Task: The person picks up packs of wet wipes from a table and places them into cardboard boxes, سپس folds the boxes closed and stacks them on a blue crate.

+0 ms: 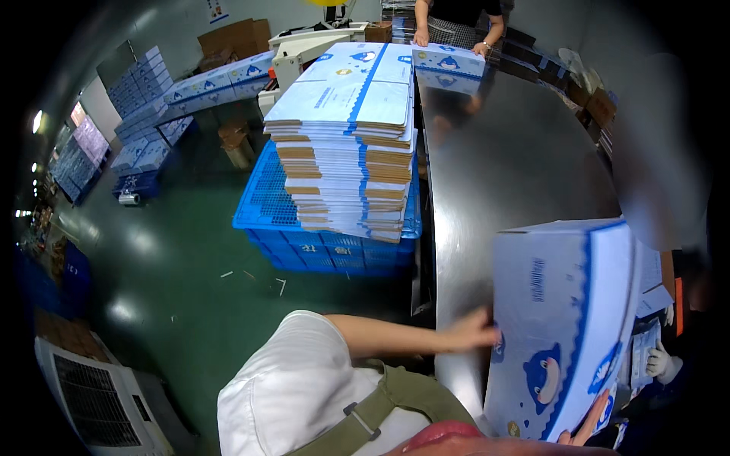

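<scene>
A white and blue carton with cartoon whales stands upright on the near end of the steel table. Its top looks closed. My left hand presses on its left side, the fingertips a little blurred. On the lower right side lies my right hand, only partly in view, so the carton is held between both hands. Left of the table rises a tall stack of flat folded cartons in the same print, resting on a blue plastic crate.
Across the table's far end, a co-worker's hands rest on another carton. At the right, a white-gloved hand of another person is near printed cartons. Packed cartons line the back left. An air cooler stands lower left.
</scene>
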### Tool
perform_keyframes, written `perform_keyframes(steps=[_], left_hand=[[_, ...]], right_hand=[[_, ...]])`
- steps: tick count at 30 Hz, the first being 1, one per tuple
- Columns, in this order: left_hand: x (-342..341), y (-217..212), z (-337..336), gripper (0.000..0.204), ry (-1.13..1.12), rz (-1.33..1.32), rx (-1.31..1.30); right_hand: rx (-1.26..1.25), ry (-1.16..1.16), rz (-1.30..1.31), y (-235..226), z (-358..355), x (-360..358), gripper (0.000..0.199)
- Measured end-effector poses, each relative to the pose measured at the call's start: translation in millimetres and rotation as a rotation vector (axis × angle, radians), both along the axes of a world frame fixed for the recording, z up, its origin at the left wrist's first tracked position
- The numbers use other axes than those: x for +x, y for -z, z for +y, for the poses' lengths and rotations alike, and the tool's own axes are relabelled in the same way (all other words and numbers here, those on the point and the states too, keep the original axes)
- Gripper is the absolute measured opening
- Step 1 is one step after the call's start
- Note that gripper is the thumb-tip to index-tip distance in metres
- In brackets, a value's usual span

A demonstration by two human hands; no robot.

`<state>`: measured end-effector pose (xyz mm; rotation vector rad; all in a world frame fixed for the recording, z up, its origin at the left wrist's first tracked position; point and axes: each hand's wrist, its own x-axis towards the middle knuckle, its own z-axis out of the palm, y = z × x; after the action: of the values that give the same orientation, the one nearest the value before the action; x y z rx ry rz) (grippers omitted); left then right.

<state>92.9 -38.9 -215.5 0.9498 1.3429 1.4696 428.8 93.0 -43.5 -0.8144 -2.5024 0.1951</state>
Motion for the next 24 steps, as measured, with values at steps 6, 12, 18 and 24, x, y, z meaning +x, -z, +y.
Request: perform_keyframes(steps=[6,12,18,24], left_hand=[[10.5,-118.4,23.8,0.057,0.325,0.237,0.442],[-33.3,-267.1,36.2,0.025,0.389,1.142,0.270],[-18.5,-219.5,17.3,0.029,0.583,1.218,0.103],[-135.6,-240.6,57.2,0.062,-0.131,1.783,0.121]], right_hand=[[-0.491,0.337,0.906,100.5,-19.6,-6.9,0.046],[-1.132,-0.025,-0.044,129.6,-49.4,-133.3,0.027],[0.269,-0.216,0.221,-61.7,-65.4,-177.4,0.023],[0.098,-0.254,-0.211,-28.5,-5.9,-159.8,0.021]])
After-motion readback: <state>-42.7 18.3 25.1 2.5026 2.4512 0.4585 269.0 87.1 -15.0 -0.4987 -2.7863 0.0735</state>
